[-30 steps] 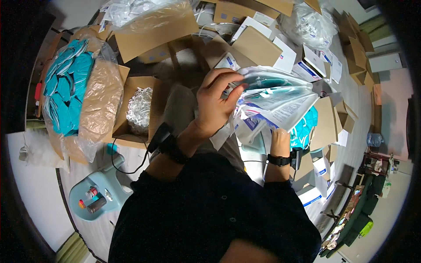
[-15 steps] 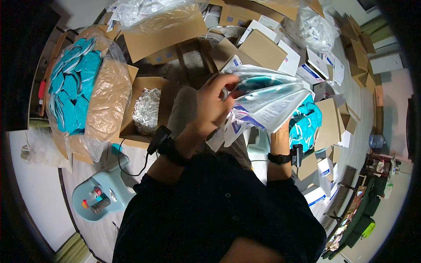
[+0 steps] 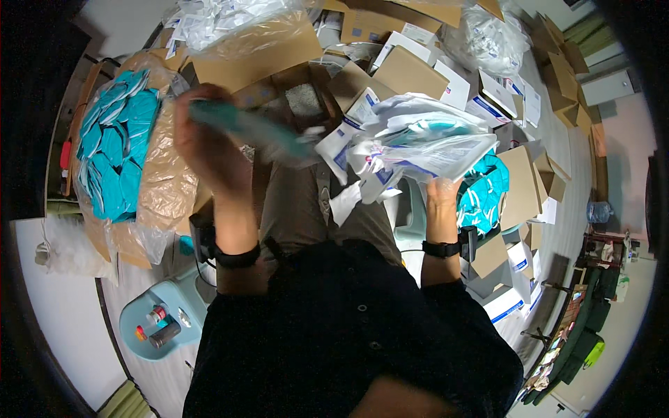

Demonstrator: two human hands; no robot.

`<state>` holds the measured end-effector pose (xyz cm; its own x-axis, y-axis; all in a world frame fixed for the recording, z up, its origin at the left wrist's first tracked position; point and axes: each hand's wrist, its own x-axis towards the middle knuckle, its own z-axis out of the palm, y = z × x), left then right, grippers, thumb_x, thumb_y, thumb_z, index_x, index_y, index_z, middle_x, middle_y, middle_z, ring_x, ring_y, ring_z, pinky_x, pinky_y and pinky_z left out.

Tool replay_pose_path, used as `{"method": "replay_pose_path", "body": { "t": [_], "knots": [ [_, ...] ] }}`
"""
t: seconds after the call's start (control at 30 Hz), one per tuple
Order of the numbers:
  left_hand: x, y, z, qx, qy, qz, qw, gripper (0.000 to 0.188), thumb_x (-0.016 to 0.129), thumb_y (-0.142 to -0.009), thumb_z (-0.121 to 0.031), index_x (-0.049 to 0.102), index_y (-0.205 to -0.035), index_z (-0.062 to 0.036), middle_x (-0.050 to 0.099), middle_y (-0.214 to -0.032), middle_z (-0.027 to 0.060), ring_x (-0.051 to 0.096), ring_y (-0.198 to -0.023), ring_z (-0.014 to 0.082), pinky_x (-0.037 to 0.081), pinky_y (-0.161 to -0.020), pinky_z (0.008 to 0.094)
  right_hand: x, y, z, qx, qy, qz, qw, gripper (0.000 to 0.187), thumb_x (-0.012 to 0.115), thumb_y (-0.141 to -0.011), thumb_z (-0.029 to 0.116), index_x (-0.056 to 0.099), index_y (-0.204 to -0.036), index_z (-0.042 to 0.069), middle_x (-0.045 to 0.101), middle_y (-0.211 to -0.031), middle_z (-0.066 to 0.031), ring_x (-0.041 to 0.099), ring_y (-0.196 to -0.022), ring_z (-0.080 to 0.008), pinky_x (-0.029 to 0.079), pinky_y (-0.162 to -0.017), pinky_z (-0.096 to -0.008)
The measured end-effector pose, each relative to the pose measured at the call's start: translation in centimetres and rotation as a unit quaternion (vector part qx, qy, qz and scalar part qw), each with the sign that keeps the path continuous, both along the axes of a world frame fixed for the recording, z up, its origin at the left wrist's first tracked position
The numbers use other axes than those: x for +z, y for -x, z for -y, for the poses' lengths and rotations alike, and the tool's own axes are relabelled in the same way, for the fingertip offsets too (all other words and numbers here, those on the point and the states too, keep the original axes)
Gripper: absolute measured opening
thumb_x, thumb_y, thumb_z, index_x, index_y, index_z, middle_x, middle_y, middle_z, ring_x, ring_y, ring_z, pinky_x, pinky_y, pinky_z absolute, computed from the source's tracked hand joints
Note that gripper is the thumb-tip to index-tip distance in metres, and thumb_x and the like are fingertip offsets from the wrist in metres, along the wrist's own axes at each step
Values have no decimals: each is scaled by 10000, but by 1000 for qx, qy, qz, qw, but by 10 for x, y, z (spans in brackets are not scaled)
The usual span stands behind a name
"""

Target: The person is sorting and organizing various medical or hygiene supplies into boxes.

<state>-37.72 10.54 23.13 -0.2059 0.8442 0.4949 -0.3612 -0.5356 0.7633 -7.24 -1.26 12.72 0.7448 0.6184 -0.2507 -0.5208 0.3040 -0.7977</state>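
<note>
My left hand (image 3: 214, 157), smeared by motion, is raised at the left with a flat teal folded piece (image 3: 258, 132) in its grip. Blur hides the exact kind of that piece. To the right of centre, my right hand (image 3: 441, 200) grips a bunch of clear and white printed plastic bags (image 3: 425, 150) from below; some teal shows through the film. Behind the right wrist lies a heap of teal pieces with white edges (image 3: 484, 188). Similar teal pieces (image 3: 115, 150) fill a plastic-lined carton at the far left.
Opened cartons (image 3: 408, 73) and white boxes (image 3: 498, 97) crowd the far side and right. A pale blue stool (image 3: 146, 348) at lower left holds bottles. At the back stands a large carton (image 3: 258, 59) topped with plastic bags. A clear bulging bag (image 3: 488, 42) sits behind.
My left hand has left the bags and swung left, carrying the teal piece. The right hand stays nearly in place, and the bags have slumped and spread.
</note>
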Motion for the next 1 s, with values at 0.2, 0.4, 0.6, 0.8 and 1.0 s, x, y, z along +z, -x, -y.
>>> {"method": "replay_pose_path", "body": {
  "t": [0.2, 0.4, 0.6, 0.8, 1.0],
  "knots": [
    [20, -11, 24, -89, -21, -319, 943, 123, 572, -871, -121, 647, -867, -24, 654, -776, 72, 611, -701, 125, 465, -615, 240, -1, 4, 4, 56, 0, 46, 997, 284, 463, -968, 199, 533, -1184, 29, 611, -1106, -96, 616, -970, -232, 524, -851, -375],
    [3, -68, 54, -157, 31, -426, 890, 194, 698, -799, -70, 692, -992, -52, 708, -871, 82, 648, -750, 109, 502, -671, 247, -19, 9, 5, 78, -64, 43, 994, 290, 464, -973, 203, 505, -1216, 48, 584, -1151, -100, 601, -999, -231, 518, -871, -368],
    [-3, -74, 54, -189, 39, -421, 887, 245, 728, -771, -157, 671, -976, -35, 666, -846, 123, 670, -723, 245, 508, -628, 314, -45, -5, 9, 161, -137, 7, 977, 372, 450, -985, 251, 421, -1307, 68, 526, -1227, -117, 575, -1046, -249, 518, -878, -380],
    [-19, -74, 50, -183, 30, -424, 886, 262, 769, -716, -108, 661, -921, 16, 617, -893, 111, 626, -783, 180, 488, -676, 286, -42, 10, 10, 133, -23, 271, 953, 329, 573, -905, 84, 503, -1223, 31, 587, -1110, -77, 598, -964, -175, 526, -818, -323],
    [-28, -70, 47, -185, 72, -402, 894, 288, 808, -654, -114, 659, -856, 28, 595, -828, 93, 595, -740, 150, 471, -664, 280, -25, 25, 2, 127, -89, 108, 982, 146, 568, -893, 35, 639, -1016, 0, 660, -913, -39, 627, -794, -123, 517, -699, -243]
  ]
}}
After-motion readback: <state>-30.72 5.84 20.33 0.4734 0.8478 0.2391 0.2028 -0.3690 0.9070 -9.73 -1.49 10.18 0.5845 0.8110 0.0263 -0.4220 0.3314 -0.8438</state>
